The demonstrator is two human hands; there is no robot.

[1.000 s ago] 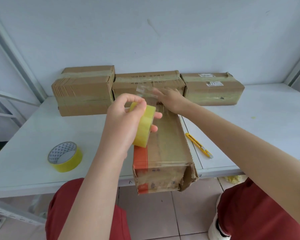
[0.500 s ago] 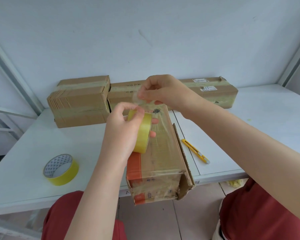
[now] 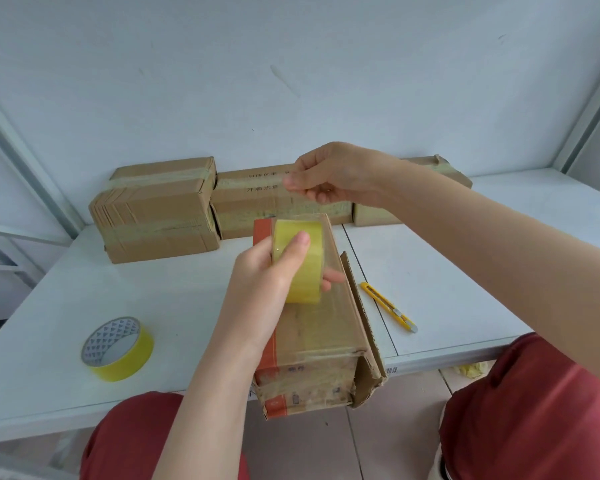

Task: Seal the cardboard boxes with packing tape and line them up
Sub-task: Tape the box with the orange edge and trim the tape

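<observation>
Left hand (image 3: 267, 268) at frame centre grips a yellow tape roll (image 3: 300, 261); right hand (image 3: 336, 174) above pinches its pulled-out end. Beneath lies a long cardboard box (image 3: 319, 341) overhanging the worktop (image 3: 187, 289) edge; sealed boxes (image 3: 160, 209) line the back

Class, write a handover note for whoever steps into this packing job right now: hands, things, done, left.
Left hand grips the tape roll over the fourth box. Right hand pinches the tape strip stretched from it.
The fourth box overhangs the table edge; its right flap is loose.
Done: three taped boxes lined along the wall.
Left: tape down this box, cut, line it up. The knife lies right of it.
</observation>
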